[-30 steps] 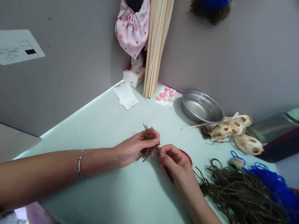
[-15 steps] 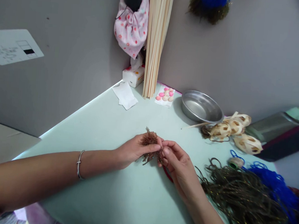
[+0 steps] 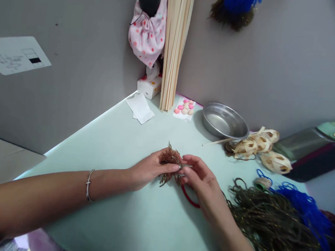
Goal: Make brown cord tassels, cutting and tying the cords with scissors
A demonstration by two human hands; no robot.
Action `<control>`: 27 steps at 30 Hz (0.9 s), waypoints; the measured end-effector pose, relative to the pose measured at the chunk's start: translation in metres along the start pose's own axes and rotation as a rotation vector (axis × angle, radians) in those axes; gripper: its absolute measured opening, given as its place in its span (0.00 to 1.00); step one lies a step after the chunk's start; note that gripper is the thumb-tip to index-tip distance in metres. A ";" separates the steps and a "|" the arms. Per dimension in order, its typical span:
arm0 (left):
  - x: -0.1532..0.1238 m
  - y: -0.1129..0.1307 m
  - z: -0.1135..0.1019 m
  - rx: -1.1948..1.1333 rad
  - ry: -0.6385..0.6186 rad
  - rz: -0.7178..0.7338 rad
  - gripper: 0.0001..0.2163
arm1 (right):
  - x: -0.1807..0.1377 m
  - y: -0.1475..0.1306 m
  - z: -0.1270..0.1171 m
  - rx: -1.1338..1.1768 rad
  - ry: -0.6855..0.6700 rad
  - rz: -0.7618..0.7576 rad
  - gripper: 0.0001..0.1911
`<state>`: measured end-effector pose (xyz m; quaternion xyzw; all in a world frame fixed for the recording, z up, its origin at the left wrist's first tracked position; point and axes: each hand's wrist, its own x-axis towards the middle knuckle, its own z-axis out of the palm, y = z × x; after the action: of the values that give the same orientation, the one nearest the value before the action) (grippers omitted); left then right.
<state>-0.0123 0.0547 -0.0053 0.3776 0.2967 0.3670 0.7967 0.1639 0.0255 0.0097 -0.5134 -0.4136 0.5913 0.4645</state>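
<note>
My left hand [image 3: 150, 168] is closed around a small bundle of brown yarn [image 3: 171, 156], whose frayed strand ends stick out above and below the thumb. Close against it, my right hand [image 3: 199, 178] has its fingers bent in a pinch. A thin silvery point [image 3: 186, 165] shows between the fingertips of both hands. Below the right palm curves a red loop [image 3: 190, 199] that looks like a scissors handle; the right hand covers most of it. The hands meet just above the pale green table [image 3: 113, 218].
Dark olive yarn [image 3: 272, 226] and blue yarn [image 3: 303, 202] lie at right. Behind are woven pale balls [image 3: 276, 162], a metal bowl [image 3: 225, 121], pink and cream pieces [image 3: 185, 107] on paper, wooden strips [image 3: 174, 52] and a tissue box [image 3: 149, 87]. Grey partitions [image 3: 88, 57] border the table.
My right hand has turned slightly, and more of the red loop shows below it. The silvery point has come into sight by the fingertips. My left hand keeps hold of the brown yarn.
</note>
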 end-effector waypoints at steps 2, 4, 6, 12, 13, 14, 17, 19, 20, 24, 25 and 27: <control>0.000 -0.001 0.000 -0.002 -0.008 -0.010 0.14 | -0.001 0.002 0.001 -0.073 -0.075 0.019 0.15; 0.001 -0.002 -0.002 0.031 0.020 -0.021 0.14 | -0.001 0.002 -0.001 -0.090 -0.077 0.028 0.13; 0.002 -0.003 -0.003 0.069 0.034 -0.034 0.14 | -0.001 -0.001 -0.004 -0.080 -0.020 0.018 0.13; 0.001 0.001 -0.002 0.204 -0.161 -0.063 0.11 | -0.004 -0.011 0.001 0.025 0.021 0.012 0.12; 0.000 0.002 -0.001 0.200 -0.154 -0.062 0.11 | -0.005 -0.012 0.002 0.024 0.036 0.003 0.13; 0.000 0.002 0.000 0.183 -0.131 -0.058 0.11 | -0.006 -0.012 0.003 0.011 0.052 -0.007 0.13; 0.000 0.004 0.000 0.118 -0.059 -0.044 0.12 | -0.007 -0.011 0.004 -0.086 0.052 -0.037 0.12; 0.000 0.004 -0.001 0.092 -0.042 -0.041 0.13 | -0.007 -0.009 0.003 -0.175 -0.013 -0.042 0.12; 0.000 0.004 -0.001 0.088 -0.040 -0.040 0.13 | -0.007 -0.008 0.003 -0.214 -0.056 -0.041 0.12; 0.001 0.004 -0.002 0.118 -0.029 -0.022 0.13 | -0.007 -0.005 0.002 -0.304 -0.097 -0.047 0.13; 0.001 0.004 -0.001 0.128 -0.021 -0.023 0.13 | -0.007 -0.006 0.003 -0.311 -0.074 -0.048 0.14; 0.001 0.003 -0.001 0.140 -0.015 -0.032 0.14 | -0.007 -0.008 0.003 -0.310 -0.041 -0.052 0.14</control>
<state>-0.0141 0.0571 -0.0032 0.4303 0.3213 0.3298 0.7764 0.1620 0.0200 0.0192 -0.5557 -0.5224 0.5186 0.3864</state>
